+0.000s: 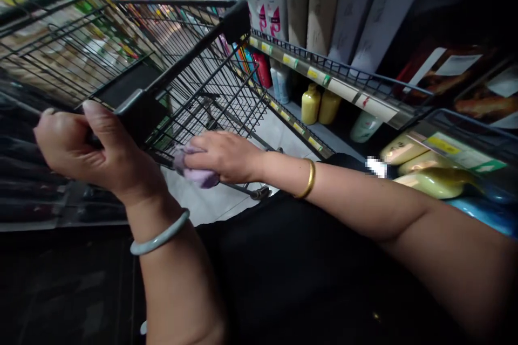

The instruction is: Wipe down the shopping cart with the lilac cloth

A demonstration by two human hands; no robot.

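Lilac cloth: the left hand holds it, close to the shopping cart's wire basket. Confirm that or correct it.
Wrong hand: the head view shows the lilac cloth in the right hand, the one with the gold bangle. It is close to the shopping cart's wire basket, as you say.

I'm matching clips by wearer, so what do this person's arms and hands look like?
The left hand is ungloved, with a smooth, pale grey-green bangle at the wrist. The right hand, also ungloved, has a narrow gold-coloured bangle. No sleeves are visible.

Left grip [89, 145] holds the cart [186, 57]; right grip [229, 156] clutches a cloth [201, 174] (lilac, crumpled).
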